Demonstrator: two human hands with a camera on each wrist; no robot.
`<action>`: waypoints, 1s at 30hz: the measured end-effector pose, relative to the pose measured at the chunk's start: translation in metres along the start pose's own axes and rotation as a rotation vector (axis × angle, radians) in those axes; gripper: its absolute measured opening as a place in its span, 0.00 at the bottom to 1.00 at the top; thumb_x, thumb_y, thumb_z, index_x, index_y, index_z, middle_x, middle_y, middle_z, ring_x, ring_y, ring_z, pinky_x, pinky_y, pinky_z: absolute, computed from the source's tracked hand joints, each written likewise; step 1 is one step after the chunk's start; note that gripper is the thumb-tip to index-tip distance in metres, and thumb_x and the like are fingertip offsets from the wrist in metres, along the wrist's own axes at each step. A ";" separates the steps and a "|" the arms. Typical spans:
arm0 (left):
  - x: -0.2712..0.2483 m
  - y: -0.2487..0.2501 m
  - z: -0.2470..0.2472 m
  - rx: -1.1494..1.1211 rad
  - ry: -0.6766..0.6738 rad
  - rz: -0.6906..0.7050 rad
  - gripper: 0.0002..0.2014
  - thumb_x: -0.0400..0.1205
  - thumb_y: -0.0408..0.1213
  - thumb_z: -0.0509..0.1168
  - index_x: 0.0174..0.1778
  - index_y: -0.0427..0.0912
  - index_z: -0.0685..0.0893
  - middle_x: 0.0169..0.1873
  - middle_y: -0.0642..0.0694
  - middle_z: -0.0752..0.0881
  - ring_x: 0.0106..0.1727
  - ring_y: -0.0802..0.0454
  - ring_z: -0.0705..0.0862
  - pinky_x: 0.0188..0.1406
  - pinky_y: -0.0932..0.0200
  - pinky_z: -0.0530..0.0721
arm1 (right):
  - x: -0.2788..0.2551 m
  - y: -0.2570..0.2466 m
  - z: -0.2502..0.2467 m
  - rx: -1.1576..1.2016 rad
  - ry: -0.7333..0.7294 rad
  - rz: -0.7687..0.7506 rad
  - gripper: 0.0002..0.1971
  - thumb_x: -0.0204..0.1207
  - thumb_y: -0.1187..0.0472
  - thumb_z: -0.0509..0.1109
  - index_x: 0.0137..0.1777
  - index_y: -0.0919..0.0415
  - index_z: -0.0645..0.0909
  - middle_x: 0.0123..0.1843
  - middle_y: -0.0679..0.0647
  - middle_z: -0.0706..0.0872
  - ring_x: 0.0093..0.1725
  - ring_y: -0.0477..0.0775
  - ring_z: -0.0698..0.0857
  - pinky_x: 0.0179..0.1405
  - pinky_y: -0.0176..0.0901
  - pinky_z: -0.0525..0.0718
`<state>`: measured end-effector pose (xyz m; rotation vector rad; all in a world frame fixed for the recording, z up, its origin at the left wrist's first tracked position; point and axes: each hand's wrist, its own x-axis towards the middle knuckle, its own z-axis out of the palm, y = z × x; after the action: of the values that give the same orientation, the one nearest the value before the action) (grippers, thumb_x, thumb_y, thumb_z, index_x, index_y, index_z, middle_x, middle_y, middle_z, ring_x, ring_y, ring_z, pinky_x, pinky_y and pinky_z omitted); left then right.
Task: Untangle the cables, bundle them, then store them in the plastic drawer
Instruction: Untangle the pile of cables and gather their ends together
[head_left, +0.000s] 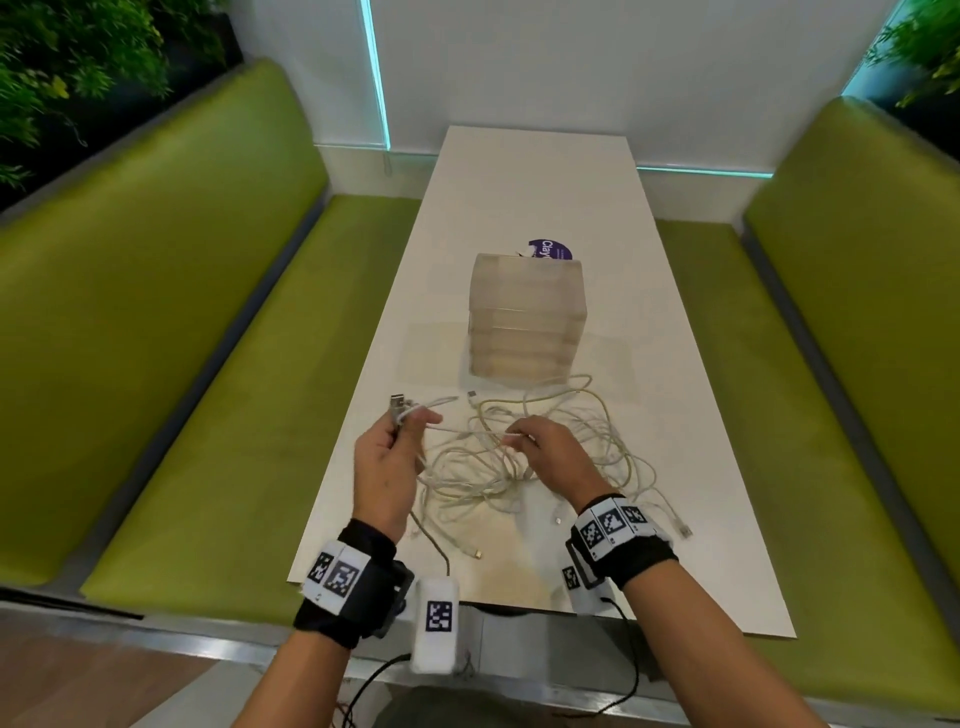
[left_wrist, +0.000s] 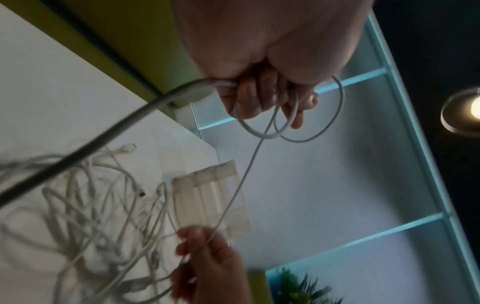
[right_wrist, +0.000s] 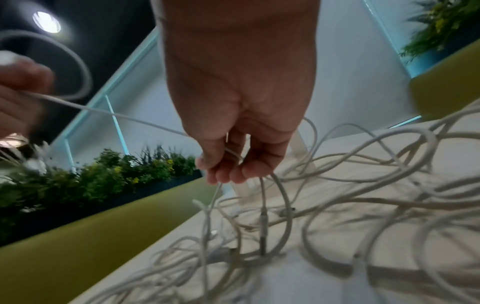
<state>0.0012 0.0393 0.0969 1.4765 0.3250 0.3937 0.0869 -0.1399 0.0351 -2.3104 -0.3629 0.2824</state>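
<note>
A tangle of white cables (head_left: 561, 447) lies on the white table (head_left: 691, 467) in front of a translucent plastic drawer unit (head_left: 527, 317). My left hand (head_left: 400, 423) is raised above the table's left edge and grips a few coiled loops of one white cable (left_wrist: 262, 131), its USB plug (head_left: 397, 404) sticking up. That cable runs taut to my right hand (head_left: 517, 434), which pinches it between thumb and fingers (right_wrist: 223, 166) just over the tangle (right_wrist: 324, 207). The drawers look closed.
A purple round sticker (head_left: 550, 249) shows behind the drawer unit. Green bench seats (head_left: 218, 415) flank the table on both sides, with plants (head_left: 67, 57) behind. Loose plug ends (head_left: 684, 530) lie near the front right of the tangle.
</note>
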 end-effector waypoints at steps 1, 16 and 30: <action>0.001 0.003 -0.007 -0.047 0.040 0.000 0.12 0.84 0.38 0.62 0.37 0.43 0.86 0.17 0.57 0.73 0.22 0.58 0.65 0.21 0.67 0.66 | 0.003 0.005 -0.002 -0.010 0.001 0.015 0.10 0.81 0.59 0.66 0.48 0.65 0.86 0.45 0.60 0.87 0.45 0.56 0.82 0.45 0.47 0.76; 0.009 -0.052 0.030 0.464 -0.341 -0.065 0.09 0.82 0.42 0.65 0.49 0.39 0.86 0.29 0.55 0.81 0.27 0.66 0.76 0.28 0.73 0.71 | -0.007 -0.017 0.000 -0.040 0.006 -0.186 0.11 0.79 0.62 0.67 0.57 0.57 0.88 0.35 0.43 0.71 0.39 0.46 0.74 0.35 0.33 0.69; 0.016 -0.018 0.025 0.835 -0.444 0.183 0.09 0.82 0.30 0.57 0.47 0.37 0.83 0.40 0.38 0.89 0.40 0.40 0.85 0.36 0.58 0.75 | 0.006 0.010 0.006 -0.151 -0.005 -0.017 0.04 0.79 0.59 0.66 0.47 0.59 0.80 0.43 0.50 0.75 0.42 0.51 0.75 0.39 0.42 0.68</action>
<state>0.0278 0.0229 0.0811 2.3659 -0.0231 0.0484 0.0922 -0.1412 0.0232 -2.4533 -0.4191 0.2595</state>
